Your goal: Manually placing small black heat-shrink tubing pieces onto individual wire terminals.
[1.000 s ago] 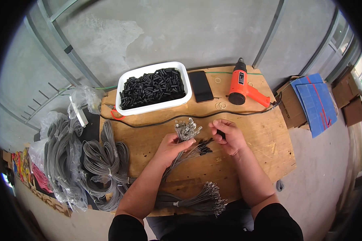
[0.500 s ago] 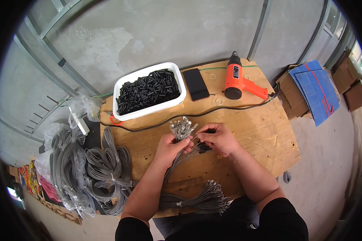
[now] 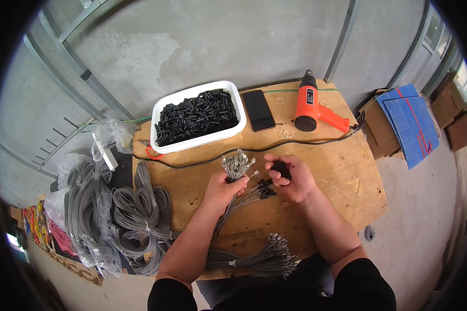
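Note:
My left hand is closed round a bundle of thin grey cables, whose shiny metal terminals fan out above the fist. One terminal sticks out to the right, apart from the rest. Just right of it, my right hand curls its fingers over a clump of small black sleeves in the palm. Below, between the hands, cable ends wearing black sleeves spread toward the right hand. Another tied bundle of grey cables with metal ends lies at the table's near edge.
Behind stands a white tub full of black sleeves. A phone, an orange heat gun and rubber bands lie to its right. A black cord crosses the wooden table. Coiled grey cables are heaped left.
My right hand has drawn back from the terminals and turned, showing the black sleeves in its palm. The left hand keeps its grip on the bundle. The view has shifted slightly.

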Demonstrator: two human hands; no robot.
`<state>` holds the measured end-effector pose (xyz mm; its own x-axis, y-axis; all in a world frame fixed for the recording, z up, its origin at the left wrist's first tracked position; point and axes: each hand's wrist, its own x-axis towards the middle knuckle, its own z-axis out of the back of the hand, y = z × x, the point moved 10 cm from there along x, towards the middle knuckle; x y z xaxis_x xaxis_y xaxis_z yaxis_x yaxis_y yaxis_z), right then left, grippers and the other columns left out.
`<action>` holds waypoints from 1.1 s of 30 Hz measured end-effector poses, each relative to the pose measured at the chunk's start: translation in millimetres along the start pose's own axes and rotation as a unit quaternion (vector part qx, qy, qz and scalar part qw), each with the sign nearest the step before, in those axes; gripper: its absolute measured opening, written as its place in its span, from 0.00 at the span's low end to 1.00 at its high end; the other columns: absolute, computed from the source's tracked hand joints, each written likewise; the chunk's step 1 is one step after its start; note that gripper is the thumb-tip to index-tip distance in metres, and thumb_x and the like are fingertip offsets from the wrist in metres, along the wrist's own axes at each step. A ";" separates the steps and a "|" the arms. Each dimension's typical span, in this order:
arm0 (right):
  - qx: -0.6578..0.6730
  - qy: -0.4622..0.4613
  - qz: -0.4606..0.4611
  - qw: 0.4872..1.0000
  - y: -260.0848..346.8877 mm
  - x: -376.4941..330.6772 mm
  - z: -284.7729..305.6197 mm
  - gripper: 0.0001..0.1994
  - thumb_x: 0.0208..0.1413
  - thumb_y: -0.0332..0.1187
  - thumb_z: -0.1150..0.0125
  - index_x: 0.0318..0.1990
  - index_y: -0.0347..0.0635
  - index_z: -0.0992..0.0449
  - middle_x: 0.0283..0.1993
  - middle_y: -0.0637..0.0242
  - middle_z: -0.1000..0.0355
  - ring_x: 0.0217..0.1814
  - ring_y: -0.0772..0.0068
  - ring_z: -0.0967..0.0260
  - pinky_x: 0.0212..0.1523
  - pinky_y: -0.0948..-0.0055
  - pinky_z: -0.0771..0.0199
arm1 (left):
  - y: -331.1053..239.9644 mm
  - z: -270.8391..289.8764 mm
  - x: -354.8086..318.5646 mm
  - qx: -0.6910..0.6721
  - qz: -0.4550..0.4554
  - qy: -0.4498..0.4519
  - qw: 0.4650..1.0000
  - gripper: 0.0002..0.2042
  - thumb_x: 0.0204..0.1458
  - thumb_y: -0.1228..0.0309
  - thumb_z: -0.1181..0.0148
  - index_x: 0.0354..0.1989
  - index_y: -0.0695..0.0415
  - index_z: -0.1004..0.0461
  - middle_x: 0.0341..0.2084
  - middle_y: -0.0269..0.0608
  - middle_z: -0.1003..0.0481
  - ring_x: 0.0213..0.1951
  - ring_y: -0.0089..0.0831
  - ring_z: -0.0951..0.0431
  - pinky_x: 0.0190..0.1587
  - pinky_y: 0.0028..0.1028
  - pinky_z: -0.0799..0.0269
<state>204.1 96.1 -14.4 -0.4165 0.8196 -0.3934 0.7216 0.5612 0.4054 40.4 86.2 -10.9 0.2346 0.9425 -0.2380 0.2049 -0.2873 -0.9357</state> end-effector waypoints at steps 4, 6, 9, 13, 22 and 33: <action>-0.012 0.052 0.020 0.998 1.6 1.0 -8.7 0.13 0.68 0.29 0.61 0.53 0.32 0.33 0.40 0.59 0.31 0.26 0.77 0.40 0.17 0.84 0.43 | -1.5 3.7 0.0 0.007 -0.001 -0.007 1.000 0.08 0.55 0.72 0.34 0.37 0.64 0.23 0.23 0.33 0.26 0.24 0.20 0.31 0.29 0.22 0.37; -0.032 0.048 0.030 0.998 0.9 0.4 -10.3 0.12 0.68 0.28 0.59 0.53 0.33 0.33 0.40 0.59 0.31 0.26 0.77 0.41 0.18 0.84 0.43 | -3.4 1.5 -0.7 0.006 0.003 -0.002 1.000 0.08 0.55 0.71 0.34 0.36 0.64 0.23 0.23 0.32 0.27 0.23 0.20 0.31 0.28 0.22 0.39; -0.050 0.049 0.038 0.997 0.3 -1.0 -12.9 0.10 0.67 0.28 0.56 0.52 0.34 0.33 0.40 0.60 0.31 0.27 0.77 0.41 0.19 0.84 0.42 | -5.8 0.8 -1.6 0.012 0.000 -0.009 1.000 0.08 0.55 0.71 0.34 0.34 0.64 0.23 0.22 0.32 0.27 0.23 0.19 0.32 0.27 0.22 0.40; -0.014 0.062 0.015 0.998 -2.3 1.3 -11.8 0.11 0.65 0.26 0.49 0.52 0.34 0.31 0.40 0.61 0.31 0.29 0.78 0.40 0.21 0.86 0.42 | -4.7 1.1 -0.7 0.010 -0.002 -0.012 1.000 0.07 0.55 0.71 0.34 0.33 0.63 0.22 0.21 0.31 0.27 0.22 0.19 0.32 0.27 0.22 0.40; -0.073 0.051 0.046 0.995 0.7 2.7 -10.4 0.11 0.63 0.25 0.44 0.52 0.36 0.29 0.38 0.64 0.29 0.30 0.80 0.39 0.24 0.86 0.41 | 0.5 5.1 1.2 0.020 0.005 -0.019 1.000 0.07 0.55 0.72 0.35 0.33 0.63 0.23 0.21 0.31 0.27 0.22 0.19 0.31 0.26 0.22 0.39; -0.137 0.037 0.034 0.989 -5.4 -0.3 -13.4 0.10 0.59 0.21 0.39 0.48 0.35 0.25 0.38 0.64 0.26 0.26 0.84 0.40 0.21 0.86 0.44 | -2.9 4.0 -0.6 0.018 -0.005 -0.018 1.000 0.05 0.54 0.75 0.35 0.35 0.63 0.23 0.22 0.31 0.27 0.23 0.19 0.31 0.27 0.22 0.38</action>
<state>192.8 94.4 -5.4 -0.4187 0.8573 -0.2995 0.5774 0.5059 0.6408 35.8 87.1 -9.0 0.1990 0.9510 -0.2368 0.1726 -0.2719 -0.9467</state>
